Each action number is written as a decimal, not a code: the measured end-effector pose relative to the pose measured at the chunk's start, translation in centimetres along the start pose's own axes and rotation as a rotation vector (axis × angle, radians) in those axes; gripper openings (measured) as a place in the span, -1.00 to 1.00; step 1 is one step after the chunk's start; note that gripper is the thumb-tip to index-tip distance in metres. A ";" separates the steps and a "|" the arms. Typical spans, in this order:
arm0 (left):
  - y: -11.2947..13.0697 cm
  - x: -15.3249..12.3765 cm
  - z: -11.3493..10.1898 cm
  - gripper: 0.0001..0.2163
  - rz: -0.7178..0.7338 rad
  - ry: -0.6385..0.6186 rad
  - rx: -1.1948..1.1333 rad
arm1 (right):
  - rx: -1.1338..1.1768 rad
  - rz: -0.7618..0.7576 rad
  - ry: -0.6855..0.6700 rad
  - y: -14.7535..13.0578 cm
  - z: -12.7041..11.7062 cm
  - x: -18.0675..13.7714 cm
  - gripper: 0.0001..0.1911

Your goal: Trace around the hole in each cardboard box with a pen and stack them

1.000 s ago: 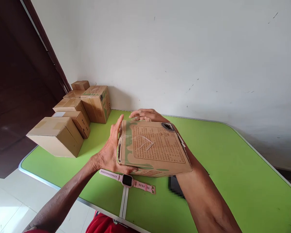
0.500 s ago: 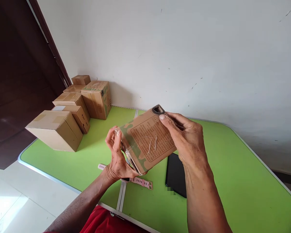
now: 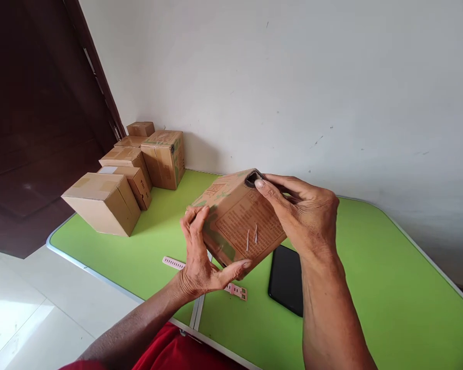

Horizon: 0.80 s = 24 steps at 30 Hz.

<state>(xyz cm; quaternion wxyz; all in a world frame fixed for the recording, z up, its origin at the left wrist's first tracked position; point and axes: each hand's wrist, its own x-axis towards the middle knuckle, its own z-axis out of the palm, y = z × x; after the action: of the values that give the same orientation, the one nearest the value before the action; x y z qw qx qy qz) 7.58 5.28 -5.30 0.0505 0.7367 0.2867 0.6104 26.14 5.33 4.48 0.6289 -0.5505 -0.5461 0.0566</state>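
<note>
Small brown cardboard box with green print and a clear-taped face [image 3: 237,221], held tilted in the air above the green folding table [image 3: 370,288]; left hand [image 3: 200,257] clamping its near lower corner, thumb beneath, fingers on the side; right hand [image 3: 304,216] pinching the far top edge; probably light, stiff, slick on the tape; best gripped at opposite edges.

Pink-strapped wristwatch [image 3: 235,291] and black phone [image 3: 287,280] lying below; stacked cartons [image 3: 139,164] well apart.

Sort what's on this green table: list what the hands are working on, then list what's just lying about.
In hand:
printed carton, held off the table by the left hand and right hand

Lying about:
pink watch, partly hidden under the left hand
black phone
stacked boxes at the table's far left corner
</note>
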 end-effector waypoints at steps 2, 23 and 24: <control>0.5 -0.5 0.3 -0.17 0.007 -0.026 0.018 | -0.003 -0.082 -0.004 0.1 0.2 0.4 -0.81; -1.3 8.0 -4.6 -0.68 -0.541 -0.206 0.002 | -0.094 -0.347 -0.209 -3.2 4.8 0.0 -0.72; -1.3 8.8 -4.4 -0.67 -0.571 -0.235 0.019 | -0.096 -0.351 -0.205 -3.3 4.9 0.0 -0.72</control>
<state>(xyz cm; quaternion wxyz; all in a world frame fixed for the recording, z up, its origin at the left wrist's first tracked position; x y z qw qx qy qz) 3.79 9.42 2.96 0.2458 0.6924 0.4800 0.4793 20.71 7.09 5.97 0.5434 -0.4676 -0.6968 -0.0240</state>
